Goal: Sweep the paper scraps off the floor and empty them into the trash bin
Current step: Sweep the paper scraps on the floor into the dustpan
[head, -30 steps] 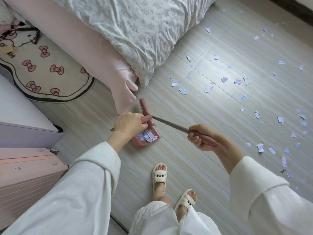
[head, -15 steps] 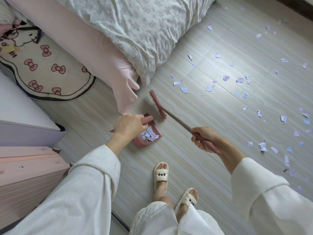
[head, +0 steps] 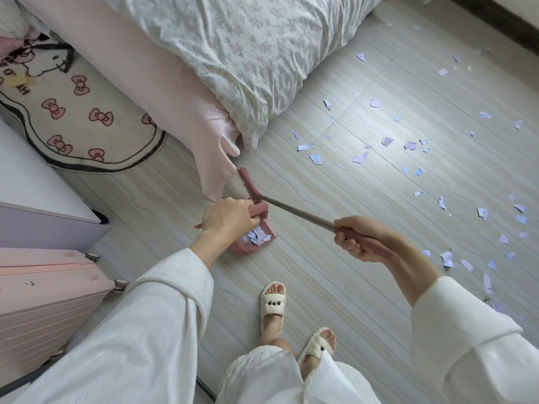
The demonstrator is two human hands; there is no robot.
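Left hand fingers clamped on pink plastic dustpan handle, frame centre; pan holds scraps. Right hand fingers wrapped round pink long-handled broom. Pale lilac paper scraps litter wood-look floor, right of frame.

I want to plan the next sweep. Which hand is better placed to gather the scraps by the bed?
Probably the right hand: it grips the broom, facing the paper scraps. The left hand holds the dustpan.

Person in loose white robe, wide textured sleeves cuffed at forearms, right cuff folded thick. Matching white hem at knees. Cream open-toe slippers, small dark studs across straps. Bare wrists, toes showing.
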